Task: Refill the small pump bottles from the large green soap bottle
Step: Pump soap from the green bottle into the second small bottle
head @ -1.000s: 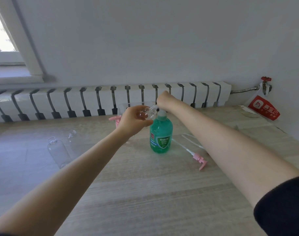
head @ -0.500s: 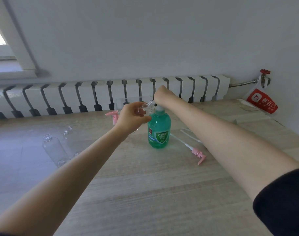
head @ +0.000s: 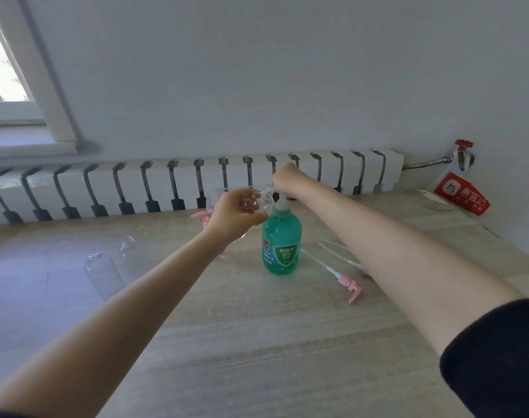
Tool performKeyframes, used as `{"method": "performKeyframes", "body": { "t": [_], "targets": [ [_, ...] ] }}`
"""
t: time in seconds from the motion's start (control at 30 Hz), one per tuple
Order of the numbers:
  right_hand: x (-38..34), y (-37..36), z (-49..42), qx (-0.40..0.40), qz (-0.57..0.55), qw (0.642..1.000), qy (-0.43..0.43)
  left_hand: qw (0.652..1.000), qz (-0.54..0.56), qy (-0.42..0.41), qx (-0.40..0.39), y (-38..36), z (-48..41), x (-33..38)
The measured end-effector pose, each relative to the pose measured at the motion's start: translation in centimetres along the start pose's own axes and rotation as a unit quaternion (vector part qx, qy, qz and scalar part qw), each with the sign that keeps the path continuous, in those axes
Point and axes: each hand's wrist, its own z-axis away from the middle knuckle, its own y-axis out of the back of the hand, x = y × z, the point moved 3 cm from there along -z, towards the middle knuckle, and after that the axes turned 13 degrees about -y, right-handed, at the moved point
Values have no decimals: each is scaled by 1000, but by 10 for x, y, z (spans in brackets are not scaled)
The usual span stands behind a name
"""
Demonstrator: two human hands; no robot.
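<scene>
The right hand (head: 287, 179) bends down over the top of the green soap bottle (head: 281, 245), so its fingers and the bottle's pump head are hidden; whether they curl or press flat cannot be told. The left hand (head: 233, 215) covers most of the small clear bottle (head: 264, 197), leaving only its neck and shoulder showing. A pink pump (head: 201, 215) is half hidden behind the left hand, and a white tube (head: 335, 247) runs under the right arm (head: 392, 251). The green bottle's label print is too small to read. The window (head: 4, 70) is cut off by the left edge.
</scene>
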Motion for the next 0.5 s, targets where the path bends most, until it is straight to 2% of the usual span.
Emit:
{"method": "performKeyframes", "body": {
  "t": [0.27, 0.5],
  "targets": [
    [4, -6, 4, -16, -8, 999, -28, 1000, -13, 1, -1, -1, 4, -1],
    [7, -10, 5, -12, -9, 1000, -15, 1000, -11, 8, -2, -5, 6, -5]
  ]
}}
